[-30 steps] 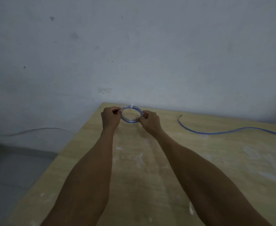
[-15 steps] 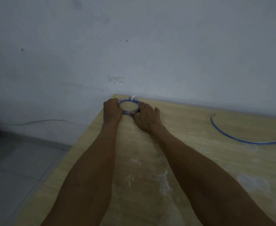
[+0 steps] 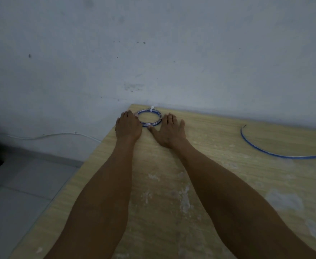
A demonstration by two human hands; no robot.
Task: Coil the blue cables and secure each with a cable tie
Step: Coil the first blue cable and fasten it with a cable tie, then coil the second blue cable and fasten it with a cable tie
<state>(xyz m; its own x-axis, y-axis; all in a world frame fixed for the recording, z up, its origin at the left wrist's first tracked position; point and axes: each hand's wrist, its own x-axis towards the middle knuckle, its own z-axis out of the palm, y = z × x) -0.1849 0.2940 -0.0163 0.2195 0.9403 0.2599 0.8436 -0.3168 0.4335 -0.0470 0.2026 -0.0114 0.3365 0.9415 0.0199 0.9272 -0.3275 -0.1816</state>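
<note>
A small coiled blue cable [image 3: 154, 122] lies flat at the far left corner of the wooden table [image 3: 218, 184], close to the wall. A white cable tie [image 3: 152, 108] sticks up from its far side. My left hand [image 3: 128, 126] rests palm down just left of the coil, its fingertips touching the coil's left edge. My right hand [image 3: 169, 130] lies flat to the right of it, fingers straight, the thumb touching the coil's near edge. A second blue cable [image 3: 261, 151] lies loose and uncoiled at the right, running off the frame.
The grey wall [image 3: 172, 53] stands directly behind the table. The table's left edge drops to a tiled floor [image 3: 22, 184]. A thin white wire [image 3: 50, 135] runs along the wall base at the left. Pale smears mark the tabletop.
The coil, held up between both hands a second ago, now lies on the table at the far corner. Both hands have let go and flattened beside it.
</note>
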